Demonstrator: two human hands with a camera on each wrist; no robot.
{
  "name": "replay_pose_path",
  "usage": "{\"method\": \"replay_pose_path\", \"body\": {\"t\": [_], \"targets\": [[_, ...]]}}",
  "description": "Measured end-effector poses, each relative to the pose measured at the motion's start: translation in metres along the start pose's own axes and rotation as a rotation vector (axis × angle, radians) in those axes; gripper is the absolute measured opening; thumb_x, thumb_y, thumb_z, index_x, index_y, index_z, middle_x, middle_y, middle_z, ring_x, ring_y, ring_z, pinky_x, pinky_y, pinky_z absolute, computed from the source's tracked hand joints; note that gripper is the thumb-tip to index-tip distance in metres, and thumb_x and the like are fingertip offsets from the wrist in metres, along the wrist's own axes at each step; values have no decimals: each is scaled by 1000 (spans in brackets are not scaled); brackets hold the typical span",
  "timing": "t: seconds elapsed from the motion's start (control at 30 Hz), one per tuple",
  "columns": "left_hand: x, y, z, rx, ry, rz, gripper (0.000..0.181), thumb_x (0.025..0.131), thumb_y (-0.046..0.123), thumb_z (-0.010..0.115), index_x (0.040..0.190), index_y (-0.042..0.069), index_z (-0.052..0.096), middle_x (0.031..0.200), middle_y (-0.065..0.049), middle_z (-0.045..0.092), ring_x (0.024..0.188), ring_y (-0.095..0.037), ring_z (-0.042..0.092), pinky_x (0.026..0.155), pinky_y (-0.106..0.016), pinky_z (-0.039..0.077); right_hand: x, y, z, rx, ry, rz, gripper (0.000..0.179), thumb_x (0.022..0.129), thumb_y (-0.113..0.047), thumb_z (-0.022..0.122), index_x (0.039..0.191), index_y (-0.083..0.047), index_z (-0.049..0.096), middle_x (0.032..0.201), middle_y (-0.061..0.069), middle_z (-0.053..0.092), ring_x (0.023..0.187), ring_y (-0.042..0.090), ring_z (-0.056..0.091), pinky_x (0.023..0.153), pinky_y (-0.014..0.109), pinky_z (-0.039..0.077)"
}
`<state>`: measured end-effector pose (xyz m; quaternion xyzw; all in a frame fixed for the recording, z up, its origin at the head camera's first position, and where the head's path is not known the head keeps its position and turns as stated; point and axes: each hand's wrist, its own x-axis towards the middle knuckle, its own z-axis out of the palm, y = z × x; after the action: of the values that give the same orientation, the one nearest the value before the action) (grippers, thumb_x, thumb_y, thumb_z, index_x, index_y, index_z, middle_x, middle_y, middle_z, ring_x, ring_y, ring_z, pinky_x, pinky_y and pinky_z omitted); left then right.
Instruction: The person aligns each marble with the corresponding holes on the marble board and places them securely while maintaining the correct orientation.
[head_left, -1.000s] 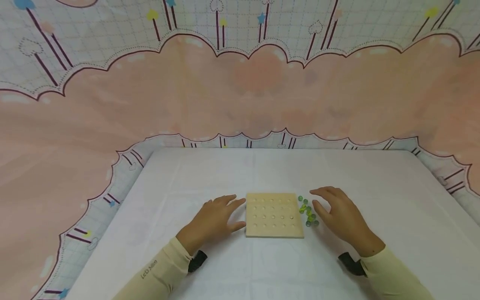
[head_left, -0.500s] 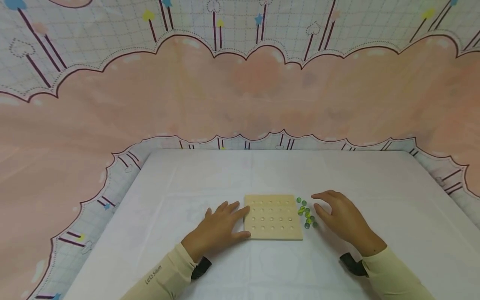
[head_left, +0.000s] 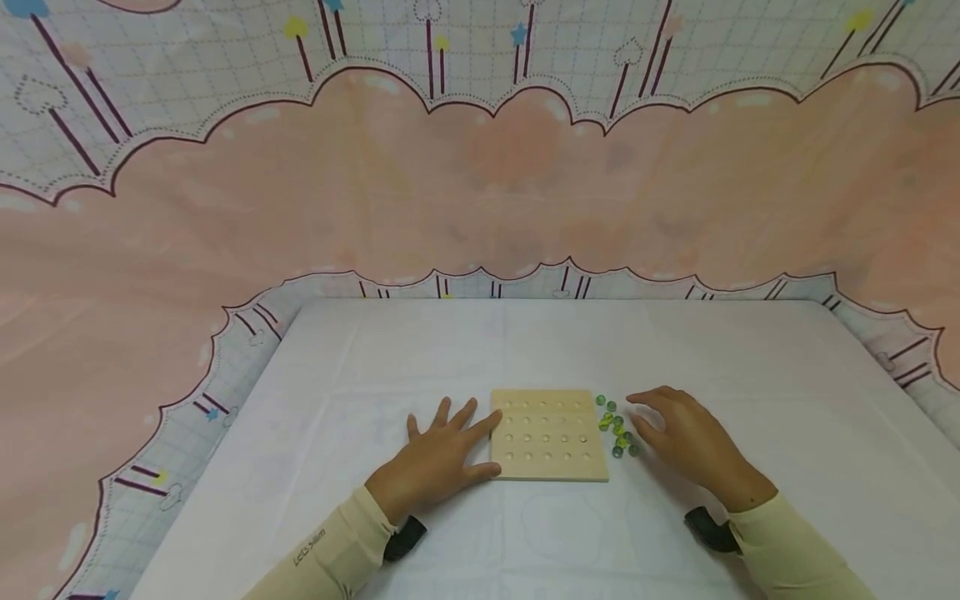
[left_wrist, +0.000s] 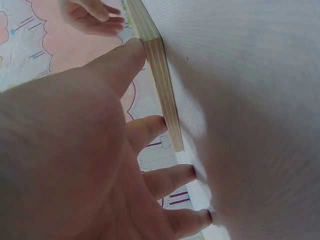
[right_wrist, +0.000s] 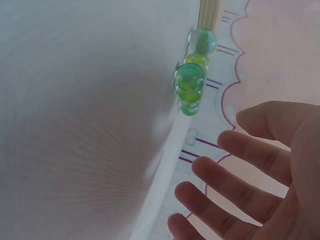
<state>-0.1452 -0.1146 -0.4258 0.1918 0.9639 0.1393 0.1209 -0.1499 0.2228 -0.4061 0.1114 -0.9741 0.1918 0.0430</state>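
Note:
A square wooden board with rows of shallow round dimples lies flat on the white table. My left hand has its fingers spread, with thumb and index fingertip resting on the board's left edge; the left wrist view shows them against the layered side. Right of the board lies a loose cluster of green and yellow-green glass marbles. My right hand hovers just right of them, fingers loosely bent and holding nothing. In the right wrist view its fingertips stay apart from the marbles.
A white cloth covers the table. Behind it hangs a pink and white patterned curtain. Each wrist carries a small black camera, one under the left sleeve and one by the right sleeve.
My left hand has moved right onto the board's left edge, and its fingers have spread wider. My right hand has shifted slightly down and right. The marbles stay beside the board.

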Motion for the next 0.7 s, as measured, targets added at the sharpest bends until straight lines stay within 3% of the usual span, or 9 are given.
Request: {"method": "replay_pose_path", "body": {"t": [0.27, 0.7], "targets": [[3, -3, -1, -36, -19, 18, 76, 91, 64, 58, 157, 40, 29, 167, -7, 23, 152, -48, 11, 102, -87, 7, 1, 3, -3, -7, -21, 42, 31, 90, -16, 74, 120, -9, 72, 106, 9, 71, 95, 25, 65, 77, 46, 57], [2, -3, -5, -85, 15, 18, 76, 86, 62, 67, 153, 39, 39, 164, -9, 30, 151, -50, 15, 99, -89, 6, 0, 3, -3, 2, -85, 13, 21, 89, -13, 74, 109, -10, 77, 101, 3, 72, 90, 20, 64, 77, 43, 56]]}}
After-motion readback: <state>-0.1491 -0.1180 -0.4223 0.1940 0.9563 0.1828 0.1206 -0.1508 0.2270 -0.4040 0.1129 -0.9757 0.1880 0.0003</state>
